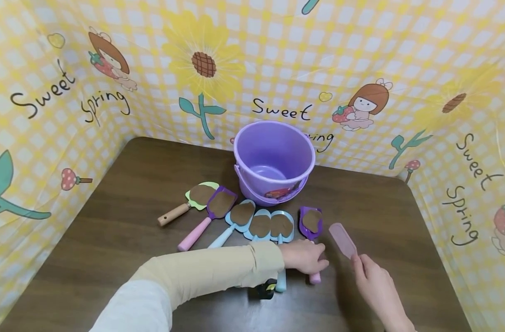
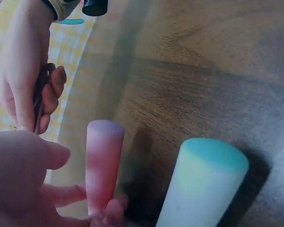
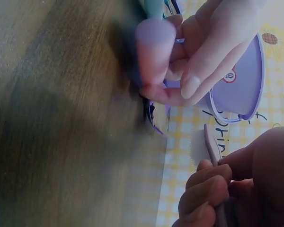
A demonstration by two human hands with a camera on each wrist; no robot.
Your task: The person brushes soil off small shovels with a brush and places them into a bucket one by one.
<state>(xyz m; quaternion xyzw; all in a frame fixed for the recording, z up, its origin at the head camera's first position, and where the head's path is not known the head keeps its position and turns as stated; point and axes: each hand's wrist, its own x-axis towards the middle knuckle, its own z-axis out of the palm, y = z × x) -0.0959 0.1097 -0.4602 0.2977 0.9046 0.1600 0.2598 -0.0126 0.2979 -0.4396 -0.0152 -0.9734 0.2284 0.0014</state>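
Note:
My left hand [image 1: 304, 256] reaches across to a small purple toy shovel [image 1: 304, 229] with a brown inner face. Its fingers curl about the pink handle [image 2: 103, 161], while the thumb stays apart from it. To the right, my right hand [image 1: 377, 286] pinches a pale pink flat tool [image 1: 342, 240] between thumb and fingers, blade pointing up and left, above the table. Its lower end is hidden in the hand. Beside the left hand lie light blue shovels [image 1: 260, 226] with brown faces; the left forearm covers part of their handles.
A purple bucket [image 1: 273, 138] stands upright at the back, its handle lowered in front. A pink-handled purple shovel [image 1: 221, 203] and a green shovel [image 1: 201, 194] with a wooden handle lie on the left of the brown table [image 1: 90, 258]. A patterned yellow cloth [image 1: 148, 60] encloses the table.

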